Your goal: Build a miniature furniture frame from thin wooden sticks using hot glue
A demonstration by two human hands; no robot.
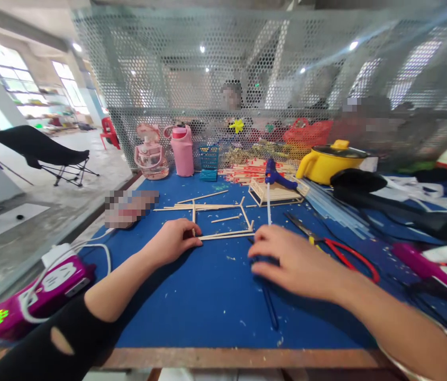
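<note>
My left hand (178,238) pinches the near left corner of a frame of thin wooden sticks (225,234) lying on the blue mat. My right hand (279,259) is by the frame's near right corner, its fingers curled around a slim dark blue tool (270,307). The tool's kind is unclear, as the fingers cover much of it. Inside the frame lies a short loose stick (225,219), with several longer sticks (203,207) along its far side. Beyond, a blue glue gun (273,174) with a pale glue stick (268,203) rests on a small wooden stick rack (276,194).
Red-handled pliers (350,259) and clear glue sticks (336,209) lie at right. Behind are a yellow pot (328,164), a pink bottle (182,151), a blue basket (209,159) and a perforated metal screen (191,69). A purple power strip (44,291) sits at left.
</note>
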